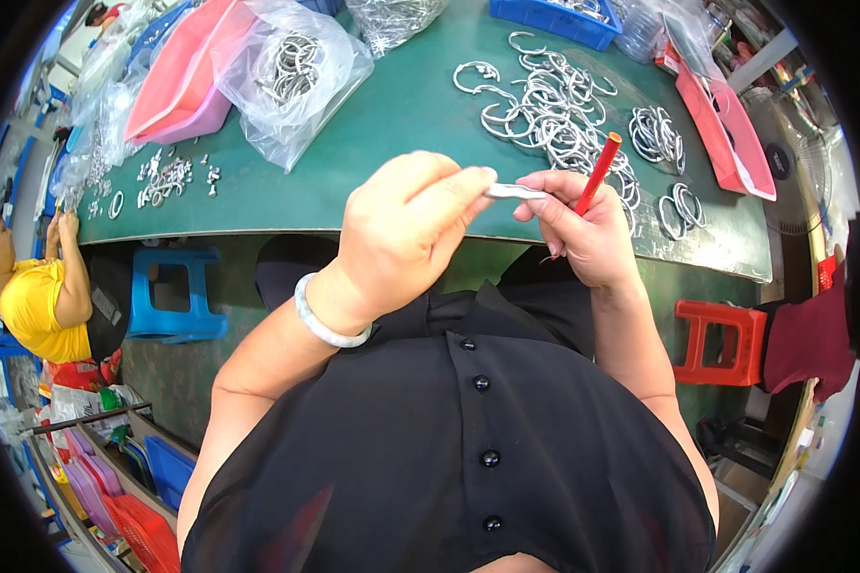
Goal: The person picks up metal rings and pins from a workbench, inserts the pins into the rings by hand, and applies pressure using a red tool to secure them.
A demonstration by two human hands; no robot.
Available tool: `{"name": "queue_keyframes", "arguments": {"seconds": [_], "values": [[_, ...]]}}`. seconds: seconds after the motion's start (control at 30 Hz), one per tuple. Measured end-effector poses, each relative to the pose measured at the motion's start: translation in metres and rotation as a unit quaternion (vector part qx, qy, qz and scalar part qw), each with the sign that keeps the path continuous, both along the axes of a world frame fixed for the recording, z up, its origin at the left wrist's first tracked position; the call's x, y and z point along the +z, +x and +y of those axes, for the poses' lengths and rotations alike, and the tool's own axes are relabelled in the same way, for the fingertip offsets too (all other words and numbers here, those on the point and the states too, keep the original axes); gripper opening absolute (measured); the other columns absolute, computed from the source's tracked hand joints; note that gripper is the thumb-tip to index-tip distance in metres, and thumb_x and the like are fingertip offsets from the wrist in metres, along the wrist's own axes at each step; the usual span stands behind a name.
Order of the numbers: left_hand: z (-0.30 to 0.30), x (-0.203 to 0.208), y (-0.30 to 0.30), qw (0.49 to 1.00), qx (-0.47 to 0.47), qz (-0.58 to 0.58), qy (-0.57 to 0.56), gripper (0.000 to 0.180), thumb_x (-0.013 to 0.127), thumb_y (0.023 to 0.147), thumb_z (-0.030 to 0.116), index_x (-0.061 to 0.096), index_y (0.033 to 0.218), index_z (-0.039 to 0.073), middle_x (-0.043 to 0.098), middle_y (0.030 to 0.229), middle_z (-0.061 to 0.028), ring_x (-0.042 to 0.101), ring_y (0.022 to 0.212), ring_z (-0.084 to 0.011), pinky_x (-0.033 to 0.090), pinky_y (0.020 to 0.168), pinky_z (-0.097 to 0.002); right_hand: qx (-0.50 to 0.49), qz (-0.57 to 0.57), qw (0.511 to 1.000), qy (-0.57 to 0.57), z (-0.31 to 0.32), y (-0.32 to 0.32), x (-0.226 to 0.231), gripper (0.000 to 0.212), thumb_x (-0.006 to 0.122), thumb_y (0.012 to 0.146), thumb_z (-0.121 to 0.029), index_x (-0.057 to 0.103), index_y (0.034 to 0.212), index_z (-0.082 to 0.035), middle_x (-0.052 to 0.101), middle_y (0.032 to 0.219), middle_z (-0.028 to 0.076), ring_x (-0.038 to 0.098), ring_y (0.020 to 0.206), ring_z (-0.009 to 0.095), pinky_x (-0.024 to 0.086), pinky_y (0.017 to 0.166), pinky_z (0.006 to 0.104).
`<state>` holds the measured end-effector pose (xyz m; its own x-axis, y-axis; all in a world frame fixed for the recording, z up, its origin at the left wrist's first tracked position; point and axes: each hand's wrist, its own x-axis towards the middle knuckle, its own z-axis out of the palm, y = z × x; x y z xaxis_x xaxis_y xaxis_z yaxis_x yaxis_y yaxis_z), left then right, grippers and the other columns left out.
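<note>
My left hand [406, 224] is closed, its thumb and fingertips pinching one end of a silver metal ring [516, 192] seen edge-on. My right hand [588, 229] pinches the other end of that ring just above the table's front edge. A red pencil-like stick [599, 174] with an orange end stands up slantwise from between my right fingers. Beyond the right hand lies a loose heap of silver open rings [556, 100], partly hidden by the hand and stick. Two smaller groups of rings [656, 138] and rings [680, 210] lie to its right.
On the green table [401, 115], a clear bag of rings [291, 72] sits by a pink basin [186, 76]. Small metal parts [167, 179] lie at left. A pink tray [726, 134] stands right; a blue bin [559, 19], behind. A person in yellow [43, 301] works at far left.
</note>
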<state>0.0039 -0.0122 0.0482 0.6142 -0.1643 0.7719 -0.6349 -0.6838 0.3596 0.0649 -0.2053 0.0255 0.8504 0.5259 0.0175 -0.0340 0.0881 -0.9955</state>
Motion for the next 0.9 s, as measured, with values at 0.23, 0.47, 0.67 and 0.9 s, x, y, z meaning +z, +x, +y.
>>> {"name": "queue_keyframes", "arguments": {"seconds": [0.23,0.47,0.67,0.9], "values": [[0.006,-0.014,0.014,0.890,-0.019,0.322,-0.324,0.013,0.058,0.082,0.010,0.060,0.088,-0.001,0.058,0.070,-0.0023,0.053,0.057,-0.0073,0.044,0.051,-0.0196,-0.003,0.022,0.999,-0.040,0.007,-0.001,0.008,0.013,0.057,0.082,-0.011,0.058,0.087,0.000,0.058,0.067,0.003,0.041,0.043,0.003,0.033,0.040,0.0164],[0.012,-0.016,0.019,0.778,-0.066,0.455,-0.428,0.017,0.056,0.084,0.017,0.060,0.085,0.001,0.058,0.066,-0.0022,0.054,0.052,-0.0074,0.043,0.047,-0.0180,0.017,0.092,0.996,-0.009,0.008,0.003,0.000,0.014,0.058,0.082,-0.014,0.057,0.082,0.000,0.056,0.062,0.002,0.042,0.042,0.003,0.031,0.038,0.0159],[0.015,-0.017,0.021,0.757,-0.075,0.479,-0.438,0.017,0.054,0.085,0.018,0.059,0.084,0.002,0.056,0.064,-0.0011,0.052,0.048,-0.0064,0.041,0.044,-0.0172,0.019,0.125,0.992,0.011,0.009,0.005,0.001,0.012,0.058,0.081,-0.013,0.057,0.080,-0.001,0.056,0.061,0.002,0.042,0.039,0.003,0.030,0.036,0.0150],[0.016,-0.017,0.023,0.740,-0.083,0.492,-0.451,0.016,0.053,0.085,0.018,0.059,0.082,0.003,0.056,0.064,-0.0010,0.051,0.047,-0.0061,0.040,0.043,-0.0169,0.020,0.132,0.991,0.017,0.009,0.007,0.001,0.012,0.058,0.081,-0.013,0.057,0.078,-0.002,0.056,0.060,0.002,0.042,0.038,0.003,0.029,0.035,0.0149]]}}
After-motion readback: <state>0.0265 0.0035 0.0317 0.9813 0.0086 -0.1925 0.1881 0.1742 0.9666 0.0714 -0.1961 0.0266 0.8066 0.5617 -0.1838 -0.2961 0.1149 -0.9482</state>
